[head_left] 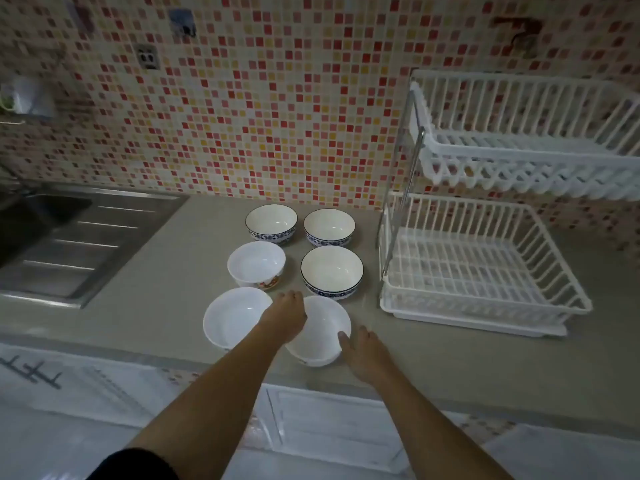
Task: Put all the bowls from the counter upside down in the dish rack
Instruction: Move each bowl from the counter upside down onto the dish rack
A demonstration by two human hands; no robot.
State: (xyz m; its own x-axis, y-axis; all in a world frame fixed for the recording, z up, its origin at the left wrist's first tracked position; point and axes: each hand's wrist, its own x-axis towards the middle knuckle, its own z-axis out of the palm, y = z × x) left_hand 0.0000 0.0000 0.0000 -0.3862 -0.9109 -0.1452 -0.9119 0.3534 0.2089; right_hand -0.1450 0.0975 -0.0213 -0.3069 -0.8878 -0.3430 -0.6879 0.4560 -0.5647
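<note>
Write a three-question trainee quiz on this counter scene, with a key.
1. How many bowls stand on the counter?
2. True or false: the dish rack already holds a bowl.
3. Which bowl are the left hand and right hand around? A) a blue-patterned back bowl B) the nearest right plain white bowl C) the floral bowl

Key: 1. Six, all upright. 2. False; both tiers look bare. 3. B.

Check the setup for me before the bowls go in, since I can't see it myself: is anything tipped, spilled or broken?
Nothing stands out. Six bowls sit upright on the counter, none visibly chipped, no spills. The dish rack stands level, both tiers bare. Both hands flank the nearest white bowl.
</note>
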